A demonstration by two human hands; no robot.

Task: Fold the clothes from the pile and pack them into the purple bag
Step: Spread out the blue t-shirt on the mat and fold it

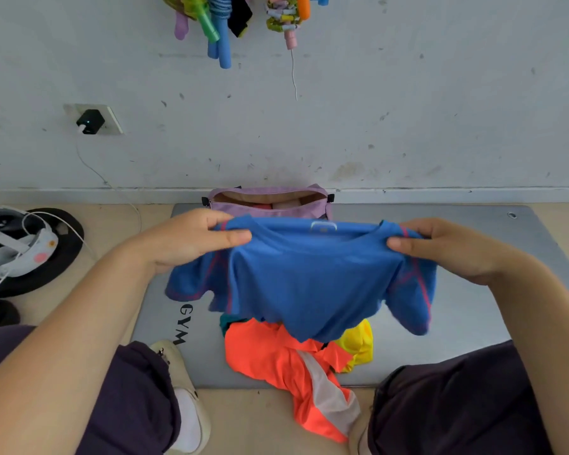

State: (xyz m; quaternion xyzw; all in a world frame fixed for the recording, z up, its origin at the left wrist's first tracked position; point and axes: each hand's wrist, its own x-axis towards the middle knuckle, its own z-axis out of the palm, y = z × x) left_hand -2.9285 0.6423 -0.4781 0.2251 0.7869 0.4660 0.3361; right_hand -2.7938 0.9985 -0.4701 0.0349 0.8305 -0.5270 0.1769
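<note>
A blue T-shirt with pink seams [309, 277] hangs spread out in the air in front of me. My left hand [191, 241] pinches its left shoulder and my right hand [454, 247] pinches its right shoulder. Under the shirt's hem lies the pile: an orange garment with a grey stripe [286, 359], a yellow garment [358, 343] and a bit of teal cloth [227, 323]. The purple bag [230, 210] stands open against the wall behind the shirt, with pink items inside. The shirt hides the bag's lower part.
A grey gym mat [473, 307] lies under the pile and bag. My knees in dark trousers and a white shoe [184, 389] frame the pile. A headset with white cables [20, 247] rests on the floor at left. Coloured ropes [217, 24] hang on the wall.
</note>
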